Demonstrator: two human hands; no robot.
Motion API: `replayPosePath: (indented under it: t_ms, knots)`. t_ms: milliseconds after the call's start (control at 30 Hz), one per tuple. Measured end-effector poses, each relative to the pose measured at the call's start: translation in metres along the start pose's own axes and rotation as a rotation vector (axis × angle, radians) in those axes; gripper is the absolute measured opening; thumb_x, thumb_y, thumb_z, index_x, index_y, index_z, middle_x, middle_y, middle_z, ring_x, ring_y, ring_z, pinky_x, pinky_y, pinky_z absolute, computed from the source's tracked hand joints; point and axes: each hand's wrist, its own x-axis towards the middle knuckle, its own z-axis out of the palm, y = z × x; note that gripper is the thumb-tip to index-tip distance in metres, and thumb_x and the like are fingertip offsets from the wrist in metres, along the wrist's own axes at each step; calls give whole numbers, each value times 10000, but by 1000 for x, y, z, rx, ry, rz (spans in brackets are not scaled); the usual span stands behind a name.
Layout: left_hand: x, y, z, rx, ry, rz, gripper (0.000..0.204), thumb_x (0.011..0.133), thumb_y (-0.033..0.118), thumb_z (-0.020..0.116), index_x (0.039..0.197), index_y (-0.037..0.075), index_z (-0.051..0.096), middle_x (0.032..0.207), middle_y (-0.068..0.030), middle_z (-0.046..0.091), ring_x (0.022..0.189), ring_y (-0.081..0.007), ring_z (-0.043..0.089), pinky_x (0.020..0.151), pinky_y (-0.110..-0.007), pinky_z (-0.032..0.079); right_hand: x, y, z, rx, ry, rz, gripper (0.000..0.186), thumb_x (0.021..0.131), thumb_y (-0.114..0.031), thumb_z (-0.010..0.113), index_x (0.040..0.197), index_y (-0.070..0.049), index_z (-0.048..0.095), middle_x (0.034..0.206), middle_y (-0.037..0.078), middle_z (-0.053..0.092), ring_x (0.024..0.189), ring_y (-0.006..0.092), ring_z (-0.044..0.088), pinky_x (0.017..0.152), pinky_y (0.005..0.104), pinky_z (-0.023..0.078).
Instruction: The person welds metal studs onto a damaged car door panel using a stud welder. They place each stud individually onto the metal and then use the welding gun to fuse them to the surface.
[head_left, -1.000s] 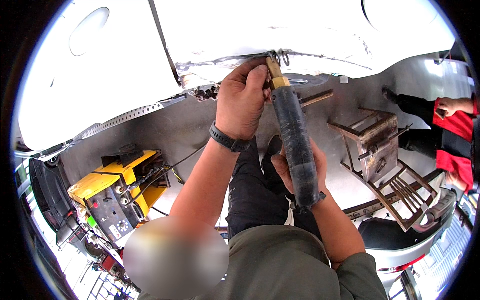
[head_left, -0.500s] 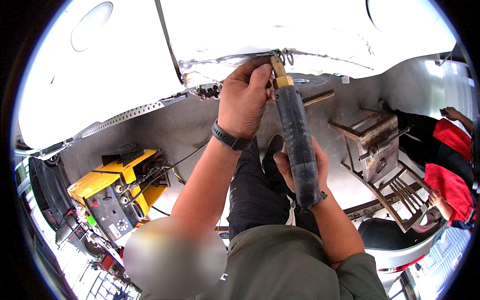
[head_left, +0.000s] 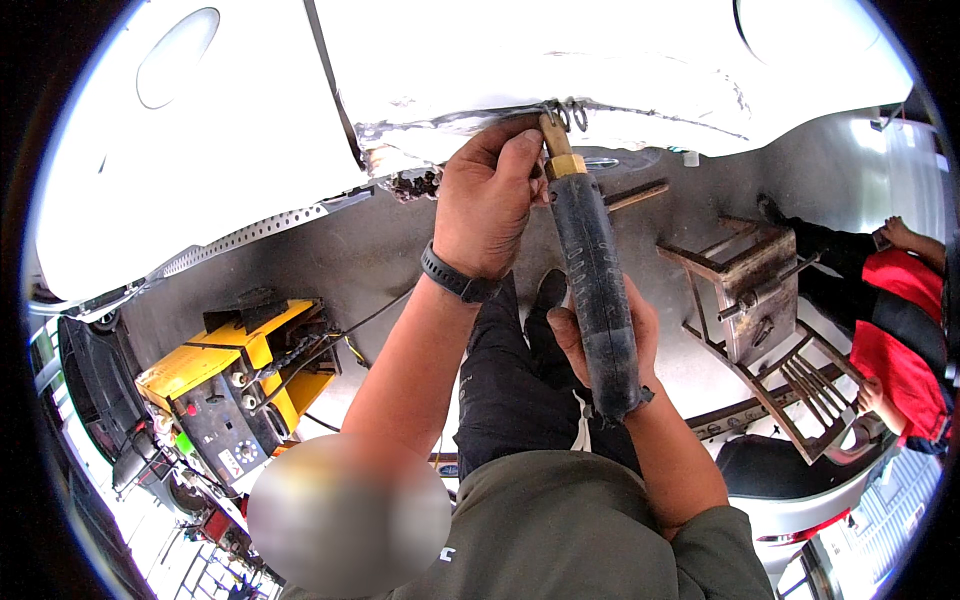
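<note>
On the head view, and it's nearly all calm: since a second ago the black-sleeved tool (head_left: pixel 593 270) has edged slightly rightward in the picture, its brass nose (head_left: pixel 556 135) up at the wire rings (head_left: pixel 578 117) on the white panel (head_left: pixel 450 60), so the work looks to be in a steadying phase. Right hand (head_left: pixel 645 325) wraps the sleeve, thumb showing, other fingers hidden behind it. Left hand (head_left: pixel 487 190) curls beside the nose; its fingertips are lost, so I can't tell what they grip. Nose touching rings? Perhaps; glare washes out that panel.
</note>
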Motion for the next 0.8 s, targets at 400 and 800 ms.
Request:
replayPosePath:
  t_ms: [400, 800]
  knots:
    - [-2, 4, -3, 59, 4, -31, 291, 996, 177, 577, 1142, -63, 653, 802, -12, 613, 617, -63, 554, 580, -217, 472, -2, -22, 4, -59, 22, 57, 257, 841, -21, 779, 1034, -53, 613, 856, -17, 635, 774, 72, 600, 721, 228, 493]
    - [-24, -23, -55, 10, 83, -168, 314, 1034, 166, 464, 1166, -82, 603, 734, -7, 499, 608, -96, 456, 562, -283, 418, -6, -23, 4, -114, 14, 87, 306, 838, 28, 757, 1094, -48, 606, 893, -15, 635, 785, 52, 595, 715, 207, 500]
